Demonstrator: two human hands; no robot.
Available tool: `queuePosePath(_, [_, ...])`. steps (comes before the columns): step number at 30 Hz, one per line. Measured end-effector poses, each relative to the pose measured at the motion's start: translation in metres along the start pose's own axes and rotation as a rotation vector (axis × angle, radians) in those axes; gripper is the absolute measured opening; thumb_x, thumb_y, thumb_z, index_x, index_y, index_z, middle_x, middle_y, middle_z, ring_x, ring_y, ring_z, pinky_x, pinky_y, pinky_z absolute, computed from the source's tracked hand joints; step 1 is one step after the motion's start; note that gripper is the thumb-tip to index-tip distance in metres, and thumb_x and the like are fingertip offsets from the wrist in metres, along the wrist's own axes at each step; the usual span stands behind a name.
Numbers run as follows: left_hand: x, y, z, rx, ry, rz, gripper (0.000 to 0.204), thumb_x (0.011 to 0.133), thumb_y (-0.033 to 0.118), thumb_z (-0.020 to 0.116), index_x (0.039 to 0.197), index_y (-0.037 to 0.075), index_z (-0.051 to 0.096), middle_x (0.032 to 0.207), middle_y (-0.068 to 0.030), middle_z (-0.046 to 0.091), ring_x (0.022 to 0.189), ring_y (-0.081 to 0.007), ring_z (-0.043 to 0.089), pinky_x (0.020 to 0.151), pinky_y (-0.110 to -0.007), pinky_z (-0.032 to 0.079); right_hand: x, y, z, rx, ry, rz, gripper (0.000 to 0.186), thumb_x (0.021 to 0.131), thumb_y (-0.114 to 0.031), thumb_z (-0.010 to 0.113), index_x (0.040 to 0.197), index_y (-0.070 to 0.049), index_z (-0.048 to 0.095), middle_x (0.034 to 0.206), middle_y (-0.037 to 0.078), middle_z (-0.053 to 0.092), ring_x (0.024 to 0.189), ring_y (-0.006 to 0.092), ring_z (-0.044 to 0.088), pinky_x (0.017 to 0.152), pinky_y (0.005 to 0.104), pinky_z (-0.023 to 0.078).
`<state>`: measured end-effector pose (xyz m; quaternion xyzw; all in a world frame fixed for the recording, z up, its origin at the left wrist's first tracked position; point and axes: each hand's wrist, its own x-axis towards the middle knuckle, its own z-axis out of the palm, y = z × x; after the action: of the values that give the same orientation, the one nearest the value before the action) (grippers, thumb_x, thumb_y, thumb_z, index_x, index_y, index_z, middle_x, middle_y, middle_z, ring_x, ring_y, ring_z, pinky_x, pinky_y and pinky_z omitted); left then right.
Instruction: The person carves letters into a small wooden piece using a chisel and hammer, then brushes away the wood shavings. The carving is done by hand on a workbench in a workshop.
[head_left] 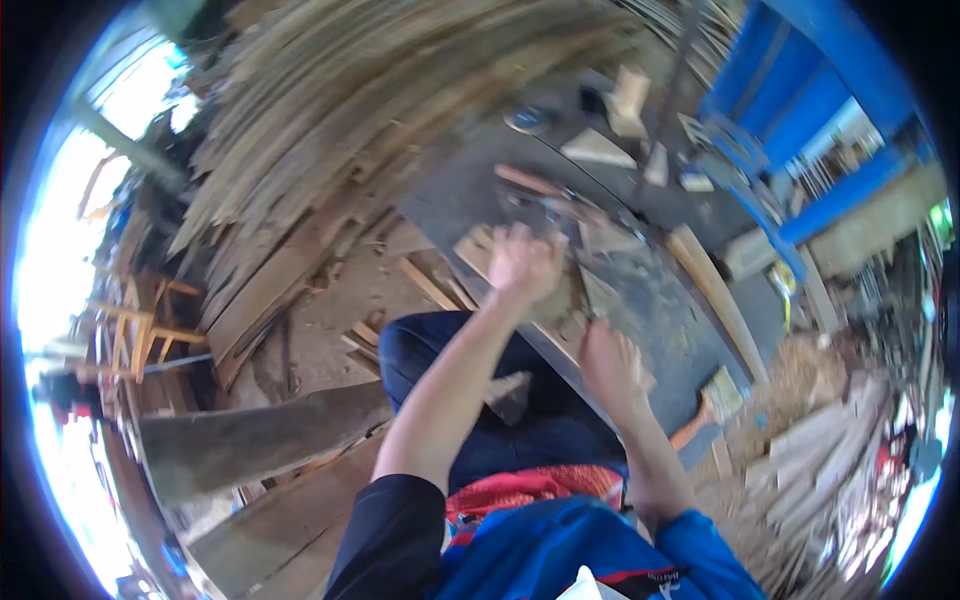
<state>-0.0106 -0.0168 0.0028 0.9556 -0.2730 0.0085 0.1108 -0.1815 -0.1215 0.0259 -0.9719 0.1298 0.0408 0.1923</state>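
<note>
My left hand (525, 262) lies over a pale wooden board (472, 252) at the near edge of the dark work table (655, 300), its fingers bent down on it. To its right, my right hand (612, 365) is closed round a tool with a narrow dark blade (582, 285). The blade points away from me, beside the left hand; the handle is hidden in my fist. Blur hides the tool's exact kind and whether it touches the board. Just beyond my hands lies a tool with a reddish-brown wooden handle (528, 180).
A paintbrush (708, 408) and a long wooden strip (715, 300) lie on the table's right side. Wood offcuts (600, 148) and a round dark tin (525, 120) sit at the far side. Stacked planks (300, 130) stand left; a blue metal frame (790, 90) rises far right.
</note>
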Motion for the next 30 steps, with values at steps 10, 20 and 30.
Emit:
queuePosePath(10, [0.013,-0.005,0.008,0.019,0.003,-0.018,0.067,0.109,0.042,0.028,0.088,0.002,0.078,0.097,-0.0211,0.073,0.114,-0.0298,0.061,0.115,-0.052,0.027,0.006,-0.002,-0.001,-0.028,-0.028,0.027,0.015,0.092,-0.009,0.056,0.101,0.003,0.054,0.076,0.023,0.072,0.073,0.0393,0.074,0.063,0.0479,0.059])
queuePosePath(20, [0.029,-0.018,0.006,0.107,-0.062,-0.181,0.070,0.109,0.041,0.024,0.092,0.000,0.078,0.100,-0.0196,0.075,0.110,-0.0284,0.064,0.107,-0.046,0.037,-0.011,0.011,0.006,-0.032,0.022,-0.008,0.020,0.099,-0.017,0.051,0.104,0.002,0.056,0.068,0.020,0.069,0.067,0.0368,0.073,0.059,0.0457,0.058])
queuePosePath(30, [0.029,-0.024,0.003,0.064,-0.072,-0.157,0.070,0.109,0.043,0.023,0.098,-0.002,0.076,0.107,-0.0220,0.073,0.116,-0.0336,0.062,0.107,-0.050,0.038,0.014,0.004,0.015,0.076,0.042,0.022,0.023,0.102,-0.020,0.050,0.102,0.001,0.058,0.067,0.019,0.068,0.065,0.0382,0.072,0.061,0.0480,0.057])
